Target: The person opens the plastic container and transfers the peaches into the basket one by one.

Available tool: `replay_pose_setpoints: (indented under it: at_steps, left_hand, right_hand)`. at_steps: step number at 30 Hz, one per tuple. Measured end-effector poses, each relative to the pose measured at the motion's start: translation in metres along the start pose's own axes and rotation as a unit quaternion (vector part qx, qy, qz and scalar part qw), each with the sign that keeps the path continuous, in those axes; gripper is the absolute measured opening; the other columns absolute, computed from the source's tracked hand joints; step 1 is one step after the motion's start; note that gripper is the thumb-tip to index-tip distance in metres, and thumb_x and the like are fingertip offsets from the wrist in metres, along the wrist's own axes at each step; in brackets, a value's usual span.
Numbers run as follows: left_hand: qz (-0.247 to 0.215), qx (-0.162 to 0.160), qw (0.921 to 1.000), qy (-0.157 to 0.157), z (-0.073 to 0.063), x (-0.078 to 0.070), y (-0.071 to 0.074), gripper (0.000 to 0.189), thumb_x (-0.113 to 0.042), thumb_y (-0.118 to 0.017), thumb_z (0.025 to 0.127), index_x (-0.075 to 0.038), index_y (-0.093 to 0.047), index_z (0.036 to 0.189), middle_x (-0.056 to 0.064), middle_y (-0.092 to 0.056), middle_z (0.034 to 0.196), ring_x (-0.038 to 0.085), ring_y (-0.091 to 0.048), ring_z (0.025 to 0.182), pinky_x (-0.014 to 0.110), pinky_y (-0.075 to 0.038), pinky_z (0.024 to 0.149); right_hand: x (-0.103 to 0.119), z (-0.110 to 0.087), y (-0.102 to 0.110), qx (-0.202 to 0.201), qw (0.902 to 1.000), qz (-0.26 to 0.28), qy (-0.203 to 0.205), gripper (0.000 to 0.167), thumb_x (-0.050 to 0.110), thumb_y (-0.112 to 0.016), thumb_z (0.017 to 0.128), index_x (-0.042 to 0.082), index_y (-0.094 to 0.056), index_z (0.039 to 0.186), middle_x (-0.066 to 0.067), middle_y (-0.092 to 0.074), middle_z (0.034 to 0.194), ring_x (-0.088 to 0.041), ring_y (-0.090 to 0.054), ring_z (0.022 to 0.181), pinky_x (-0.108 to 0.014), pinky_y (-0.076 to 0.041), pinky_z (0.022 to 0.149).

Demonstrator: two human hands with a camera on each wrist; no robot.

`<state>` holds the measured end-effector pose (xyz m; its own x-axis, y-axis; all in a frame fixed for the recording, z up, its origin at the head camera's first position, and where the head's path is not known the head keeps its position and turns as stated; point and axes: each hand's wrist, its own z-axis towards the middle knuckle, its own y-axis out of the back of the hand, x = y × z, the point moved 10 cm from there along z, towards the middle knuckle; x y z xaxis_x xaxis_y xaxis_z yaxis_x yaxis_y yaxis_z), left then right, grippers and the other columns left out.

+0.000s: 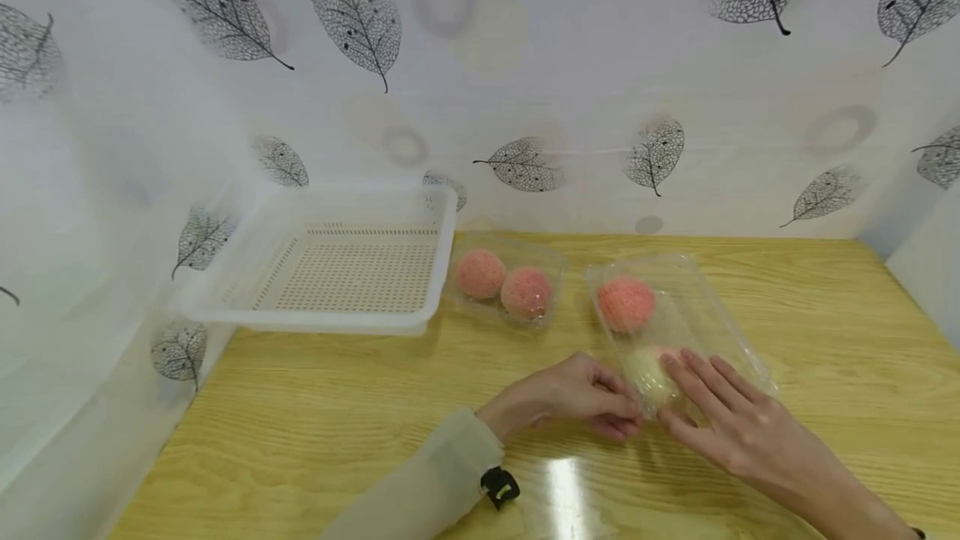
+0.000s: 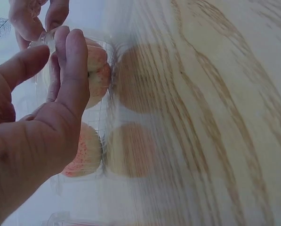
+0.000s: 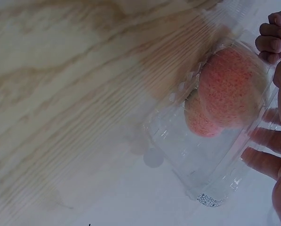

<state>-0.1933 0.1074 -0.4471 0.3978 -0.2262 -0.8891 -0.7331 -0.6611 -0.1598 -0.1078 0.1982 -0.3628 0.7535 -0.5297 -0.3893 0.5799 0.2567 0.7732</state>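
Observation:
A clear plastic box (image 1: 693, 290) lies on the table with two peaches inside. The farther peach (image 1: 626, 304) is pink, while the nearer peach (image 1: 652, 375) is pale yellow with a pink flush. My left hand (image 1: 573, 397) pinches the box's near left corner between thumb and curled fingers. My right hand (image 1: 738, 419) lies over the near end, its fingers straight on the clear plastic above the pale peach. In the right wrist view, the box (image 3: 196, 155) is seen from the side, with the right fingertips (image 3: 260, 160) along its top.
A second clear box (image 1: 551, 261) with two pink peaches (image 1: 527, 292) stands to the left, farther back. Beside it, a white perforated basket (image 1: 315, 322) occupies the back left of the wooden table (image 1: 300, 440). A leaf-patterned sheet (image 1: 525, 65) hangs behind.

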Motion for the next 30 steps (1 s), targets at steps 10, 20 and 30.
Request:
replay_pose_setpoints:
  at_steps: [10,20,30]
  left_hand:
    - [-0.012,-0.050,0.9984,0.023,0.003,0.005,-0.004,0.013,-0.007,-0.068,0.095,0.003,-0.077,0.093,0.020,-0.078,0.089,0.015,-0.074,0.073,0.031,-0.064,0.072]
    - [-0.005,-0.007,0.9999,0.014,0.005,0.006,-0.008,0.016,-0.005,-0.064,0.098,0.007,-0.074,0.102,0.025,-0.077,0.097,0.018,-0.076,0.078,0.033,-0.064,0.077]
    - [0.005,-0.086,0.9962,-0.012,-0.003,0.000,0.018,0.020,-0.014,-0.062,0.102,0.003,-0.073,0.100,0.015,-0.076,0.093,0.013,-0.072,0.075,0.032,-0.064,0.074]
  right_hand:
    - [0.000,-0.001,-0.001,0.003,0.9999,0.014,-0.001,0.054,-0.005,-0.013,0.108,0.013,-0.064,0.112,-0.035,-0.056,0.141,-0.038,-0.016,0.158,-0.046,-0.011,0.131]
    - [-0.001,0.000,0.001,0.004,0.9997,0.024,-0.007,0.051,-0.006,-0.017,0.108,0.011,-0.064,0.113,-0.032,-0.040,0.155,-0.036,-0.018,0.158,-0.046,-0.014,0.130]
    - [-0.007,0.011,0.019,-0.075,0.9953,0.058,-0.024,0.041,0.001,-0.024,0.111,0.003,-0.064,0.099,-0.034,-0.058,0.139,-0.033,-0.028,0.156,-0.042,-0.020,0.129]
